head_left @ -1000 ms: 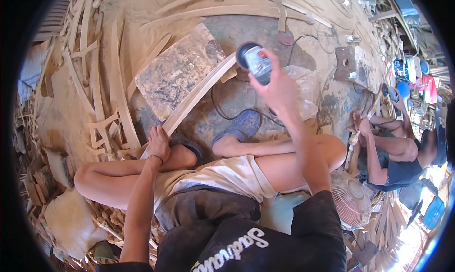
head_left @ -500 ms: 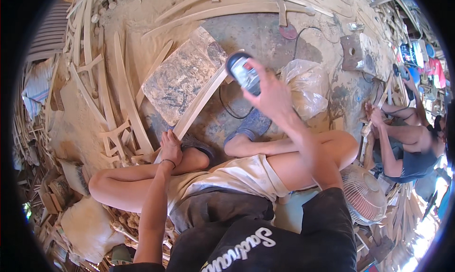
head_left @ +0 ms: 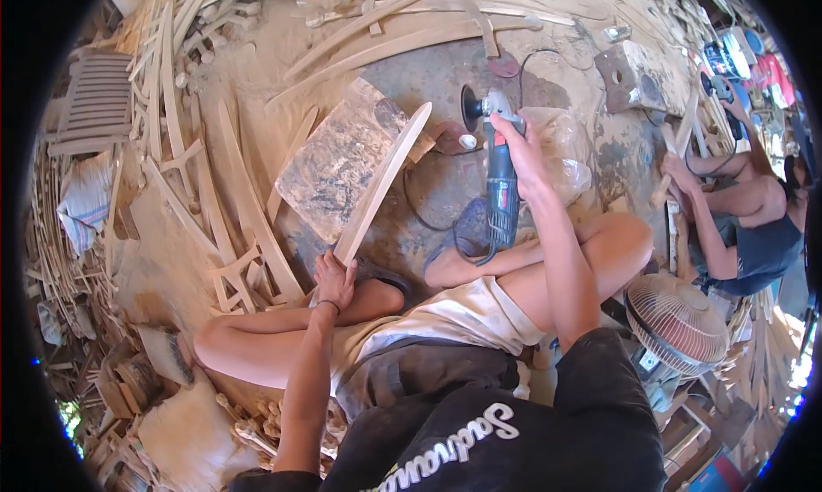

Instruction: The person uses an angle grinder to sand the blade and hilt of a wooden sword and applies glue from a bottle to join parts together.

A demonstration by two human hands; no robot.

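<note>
My left hand (head_left: 336, 274) is closed around the near end of a long, slightly curved wooden strip (head_left: 385, 179). The strip slants away from me, resting along the right side of a stained, worn block (head_left: 321, 171). In my right hand (head_left: 524, 154) is a dark angle grinder (head_left: 502, 196), gripped near its metal head. Its round disc (head_left: 470, 108) faces left, a short way right of the strip's far tip and apart from it. The grinder's body points back toward my bare foot, where its cord loops.
Several wooden strips (head_left: 244, 175) and a small wooden frame (head_left: 235, 278) lie left. A clear plastic bag (head_left: 565, 158) sits behind my right hand. A fan (head_left: 681, 321) stands by my right knee. At right, another person (head_left: 728, 209) sits holding wood and a power tool.
My right hand has drawn the grinder rightward off the strip's far end and turned it, so its body now shows. My left hand keeps hold of the strip. The whole view has shifted slightly.
</note>
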